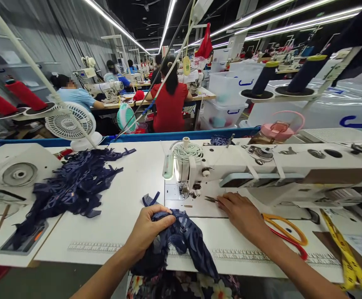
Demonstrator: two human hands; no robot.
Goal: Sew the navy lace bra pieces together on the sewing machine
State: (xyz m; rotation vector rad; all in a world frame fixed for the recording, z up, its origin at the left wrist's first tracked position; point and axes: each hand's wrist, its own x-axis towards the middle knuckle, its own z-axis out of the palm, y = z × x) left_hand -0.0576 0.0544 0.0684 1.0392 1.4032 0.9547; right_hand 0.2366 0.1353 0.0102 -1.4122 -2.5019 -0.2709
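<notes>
My left hand is closed around a bunch of dark blue patterned fabric strips at the near edge of the white table. To the right, my right hand lies on the machine bed, its fingers pinched on small metal tweezers or snips just right of the needle. The white sewing machine stretches from the middle to the right edge. A large pile of the same dark blue strips lies on the table at the left.
Orange-handled scissors and a yellow tape measure lie at the right. A white desk fan and red thread cones stand at the back left. Other workers sit at machines beyond a blue rail; white plastic bins stand at the right.
</notes>
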